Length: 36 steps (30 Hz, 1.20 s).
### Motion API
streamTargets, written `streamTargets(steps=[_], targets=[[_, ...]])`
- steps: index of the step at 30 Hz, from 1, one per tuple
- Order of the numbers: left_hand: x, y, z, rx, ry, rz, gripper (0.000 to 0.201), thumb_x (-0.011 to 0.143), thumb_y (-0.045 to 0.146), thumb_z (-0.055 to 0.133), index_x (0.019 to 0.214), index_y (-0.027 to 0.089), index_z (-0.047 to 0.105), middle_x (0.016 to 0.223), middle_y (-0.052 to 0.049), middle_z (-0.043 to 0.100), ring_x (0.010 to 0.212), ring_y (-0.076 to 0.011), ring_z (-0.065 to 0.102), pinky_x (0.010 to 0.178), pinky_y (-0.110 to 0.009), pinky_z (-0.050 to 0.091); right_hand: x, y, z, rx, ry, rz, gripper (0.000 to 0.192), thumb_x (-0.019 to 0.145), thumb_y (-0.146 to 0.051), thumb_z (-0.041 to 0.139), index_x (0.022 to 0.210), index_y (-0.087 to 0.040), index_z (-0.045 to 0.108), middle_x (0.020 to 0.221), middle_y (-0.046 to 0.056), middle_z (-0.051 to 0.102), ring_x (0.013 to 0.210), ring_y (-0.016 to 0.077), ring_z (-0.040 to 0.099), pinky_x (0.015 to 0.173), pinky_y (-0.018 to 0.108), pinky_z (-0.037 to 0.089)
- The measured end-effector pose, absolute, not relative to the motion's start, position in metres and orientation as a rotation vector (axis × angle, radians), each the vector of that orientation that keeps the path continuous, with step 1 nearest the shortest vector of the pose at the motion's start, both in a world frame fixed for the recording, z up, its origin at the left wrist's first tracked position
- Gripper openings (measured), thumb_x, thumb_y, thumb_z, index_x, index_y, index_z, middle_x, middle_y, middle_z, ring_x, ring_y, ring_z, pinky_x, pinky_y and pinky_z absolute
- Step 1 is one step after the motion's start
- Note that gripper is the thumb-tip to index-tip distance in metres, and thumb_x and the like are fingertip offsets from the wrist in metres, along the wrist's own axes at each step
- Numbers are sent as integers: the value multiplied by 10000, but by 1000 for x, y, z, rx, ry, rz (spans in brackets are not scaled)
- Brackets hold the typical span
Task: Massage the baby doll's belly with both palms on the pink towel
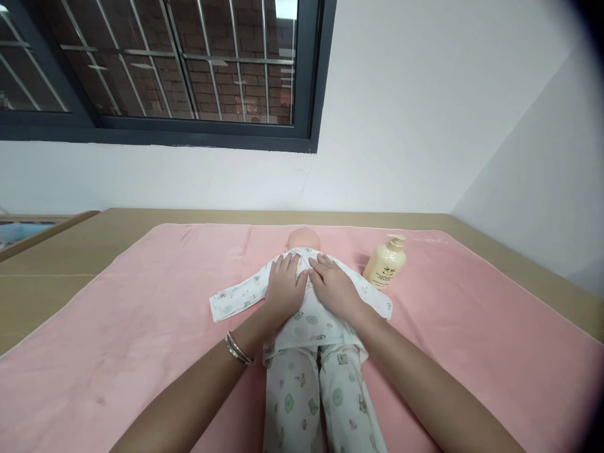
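Note:
A baby doll [303,238] lies stretched out on a pink mat [141,340], its smooth round head at the far end. It wears a white printed long-sleeved top [309,324] with both sleeves spread, and matching trousers [292,393]. My left hand [285,288] rests flat on the left side of the doll's upper body, fingers extended. On the right side, my right hand [334,288] lies flat in the same way, its thumb close to the left one. Neither hand grasps anything. Whether the doll lies face up or face down I cannot tell.
A pale yellow pump bottle [385,261] leans tilted on the mat, by the doll's right-hand sleeve. The mat covers a wooden surface [61,270] against a white wall [387,126]. A dark-framed barred window [198,133] is above. Something blue [23,231] shows at far left.

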<state>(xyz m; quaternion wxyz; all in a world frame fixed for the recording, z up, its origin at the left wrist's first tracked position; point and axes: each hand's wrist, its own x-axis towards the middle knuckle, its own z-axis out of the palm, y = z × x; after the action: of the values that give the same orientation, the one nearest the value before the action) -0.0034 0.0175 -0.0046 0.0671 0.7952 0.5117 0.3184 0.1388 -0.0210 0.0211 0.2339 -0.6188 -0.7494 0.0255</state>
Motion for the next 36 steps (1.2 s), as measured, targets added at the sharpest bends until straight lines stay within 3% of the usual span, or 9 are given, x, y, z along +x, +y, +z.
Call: streamTargets(steps=[4, 22, 28, 33, 36], targets=[[1, 11, -13, 2349, 1568, 1108, 461, 918, 339, 394, 1328, 150, 488, 1420, -138, 481, 1371, -327, 338, 1130, -542, 234, 149, 0, 4, -1632, -1987, 144, 493, 971, -348, 323, 1405, -139, 427, 1486, 127, 387, 1413, 230, 262, 1148, 451, 185], [1, 20, -13, 2206, 1543, 1124, 435, 885, 313, 449, 1284, 165, 542, 1400, -122, 508, 1368, -311, 354, 1146, -535, 213, 141, -5, -7, -1592, -1796, 90, 439, 950, -326, 347, 1324, -182, 526, 1411, 78, 497, 1349, 218, 372, 1143, 444, 210], [0, 27, -3, 2248, 1514, 1011, 465, 876, 314, 450, 1302, 146, 530, 1402, -124, 510, 1360, -317, 365, 1140, -525, 230, 125, -17, -2, -1712, -1869, -64, 477, 982, -287, 250, 1359, -113, 485, 1443, 127, 450, 1375, 235, 334, 1148, 446, 199], [3, 23, 3, 2322, 1635, 929, 476, 875, 256, 408, 1322, 121, 502, 1414, -145, 489, 1363, -354, 346, 1121, -557, 238, 113, -40, 5, -1788, -2038, -201, 493, 939, -243, 343, 1380, -50, 451, 1427, 199, 447, 1362, 304, 352, 1137, 450, 212], [3, 14, 4, 2415, 1597, 909, 461, 910, 246, 353, 1327, 107, 491, 1416, -150, 487, 1364, -334, 357, 1124, -532, 255, 118, -36, 8, -1775, -2049, -138, 493, 955, -265, 322, 1387, -61, 443, 1428, 190, 450, 1367, 284, 350, 1135, 421, 230]])
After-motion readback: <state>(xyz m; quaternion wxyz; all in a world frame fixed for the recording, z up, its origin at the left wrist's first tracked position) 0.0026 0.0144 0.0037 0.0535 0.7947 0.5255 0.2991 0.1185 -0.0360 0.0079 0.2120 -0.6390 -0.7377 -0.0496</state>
